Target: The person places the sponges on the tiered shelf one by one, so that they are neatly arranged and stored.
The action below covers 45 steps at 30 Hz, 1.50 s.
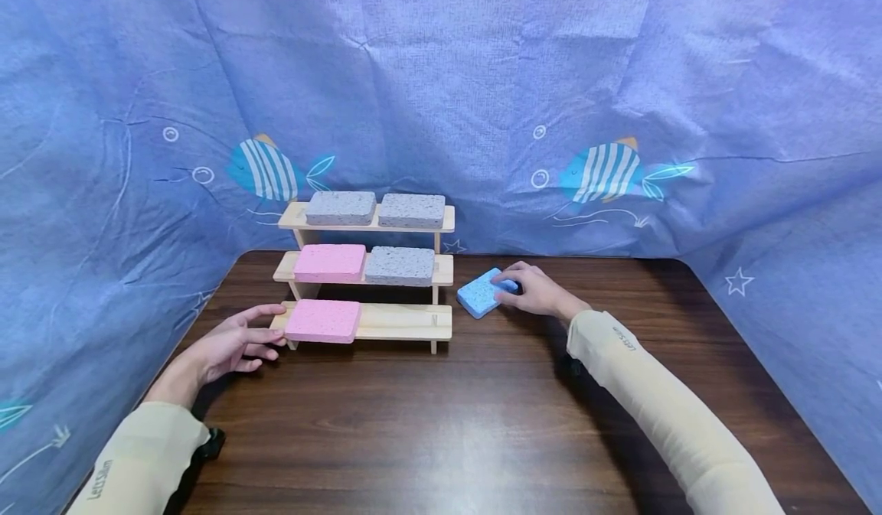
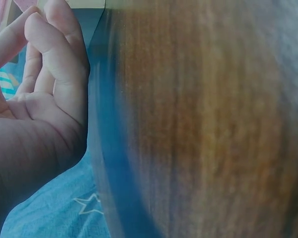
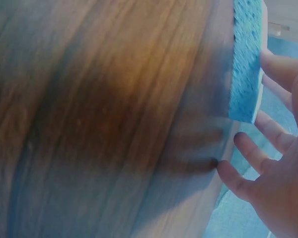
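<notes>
A three-tier wooden rack [image 1: 406, 321] stands left of centre in the head view. My left hand [image 1: 230, 343] is at the left end of its lowest board, with thumb and forefinger pinching that end; the other fingers curl loosely beneath. Close to these fingertips, a pink sponge [image 1: 323, 321] lies on the lowest board. To the right of the rack, my right hand [image 1: 534, 289] grips a blue sponge [image 1: 477, 294] by its right part, thumb at the near side and fingers across the top. In the right wrist view, the blue sponge [image 3: 246, 64] shows its porous edge, low over the table.
Two grey sponges [image 1: 341, 207] sit side by side on the top tier. The middle tier bears a pink sponge [image 1: 330, 262] and a grey sponge [image 1: 400, 265]. Blue fish-print cloth [image 1: 441, 79] hangs behind and around the dark wooden table [image 1: 413, 423].
</notes>
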Available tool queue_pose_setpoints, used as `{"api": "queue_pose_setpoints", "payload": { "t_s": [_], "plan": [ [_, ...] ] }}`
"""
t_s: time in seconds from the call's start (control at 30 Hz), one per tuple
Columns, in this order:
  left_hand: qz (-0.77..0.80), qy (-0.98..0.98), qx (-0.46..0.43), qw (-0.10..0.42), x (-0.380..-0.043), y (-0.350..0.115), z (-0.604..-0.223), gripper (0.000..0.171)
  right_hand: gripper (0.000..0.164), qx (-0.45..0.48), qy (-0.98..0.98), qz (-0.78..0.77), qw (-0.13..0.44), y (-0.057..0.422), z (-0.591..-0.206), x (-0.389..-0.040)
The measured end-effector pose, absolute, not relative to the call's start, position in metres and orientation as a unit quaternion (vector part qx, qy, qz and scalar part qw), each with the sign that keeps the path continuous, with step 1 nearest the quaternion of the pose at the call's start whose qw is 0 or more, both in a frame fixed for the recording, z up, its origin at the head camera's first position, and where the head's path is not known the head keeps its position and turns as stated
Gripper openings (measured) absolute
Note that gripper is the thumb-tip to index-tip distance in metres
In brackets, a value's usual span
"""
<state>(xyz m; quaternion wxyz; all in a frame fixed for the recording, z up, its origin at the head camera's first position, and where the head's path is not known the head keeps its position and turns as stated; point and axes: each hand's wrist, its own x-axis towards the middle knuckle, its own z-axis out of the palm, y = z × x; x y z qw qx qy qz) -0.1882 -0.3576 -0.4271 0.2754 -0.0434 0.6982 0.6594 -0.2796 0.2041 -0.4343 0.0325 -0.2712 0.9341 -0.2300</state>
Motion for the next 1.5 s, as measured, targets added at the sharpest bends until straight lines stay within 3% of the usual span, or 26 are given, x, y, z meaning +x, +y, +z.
{"api": "queue_pose_setpoints", "payload": {
  "t_s": [0.17, 0.47, 1.13, 1.5],
  "plan": [
    [0.655, 0.701, -0.047, 0.278, -0.188, -0.358, -0.427, 0.045, 0.039, -0.289, 0.931, -0.219, 0.03, 0.211, -0.431, -0.277],
    [0.658, 0.697, -0.043, 0.28, -0.189, -0.359, -0.427, 0.047, 0.052, -0.292, 0.927, -0.225, 0.075, 0.226, -0.429, -0.267],
    [0.662, 0.695, -0.041, 0.277, -0.189, -0.36, -0.428, 0.042, 0.046, -0.31, 0.92, -0.229, 0.071, 0.255, -0.432, -0.245],
    [0.652, 0.707, -0.066, 0.264, -0.187, -0.357, -0.427, 0.061, 0.044, -0.323, 0.916, -0.228, 0.065, 0.263, -0.433, -0.245]
  ]
}}
